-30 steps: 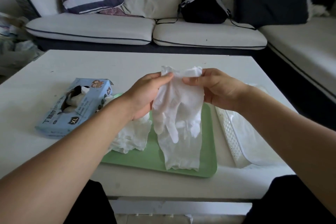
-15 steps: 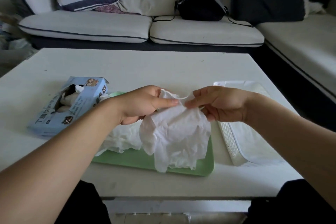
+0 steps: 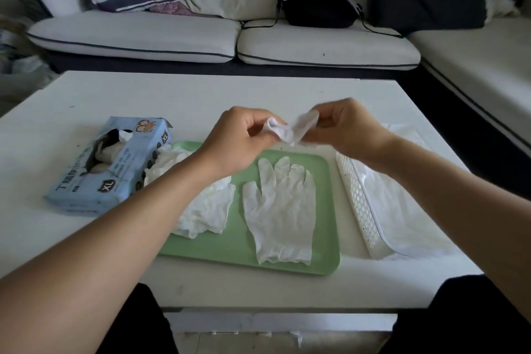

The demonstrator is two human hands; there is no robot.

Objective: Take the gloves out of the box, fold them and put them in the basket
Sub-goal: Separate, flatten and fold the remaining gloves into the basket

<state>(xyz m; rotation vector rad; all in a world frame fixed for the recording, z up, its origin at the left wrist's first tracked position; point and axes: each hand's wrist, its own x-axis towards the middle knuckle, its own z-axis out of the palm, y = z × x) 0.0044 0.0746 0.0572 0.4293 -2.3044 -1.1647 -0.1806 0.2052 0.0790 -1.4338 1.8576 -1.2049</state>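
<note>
We pinch a small bunched white disposable glove (image 3: 283, 130) between left hand (image 3: 238, 142) and right hand (image 3: 349, 126); its exact shape is blurred. Below our fingers, a flat white glove (image 3: 280, 207) lies on the green tray (image 3: 327, 250); blue glove box (image 3: 112, 164) left, white perforated basket (image 3: 359, 204) right.

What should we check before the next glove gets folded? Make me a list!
1. One glove lies flat on the green tray, ready to fold: ok, the flat glove lies there spread out.
2. Hands free to fold it: not ok, left hand and right hand both pinch a small bunched glove.
3. Basket within reach: ok, the white basket sits just right of the tray.
4. More gloves waiting: ok, a crumpled pile lies on the tray's left part, and the blue box is open.
5. Folded gloves already in the basket: cannot tell.
</note>
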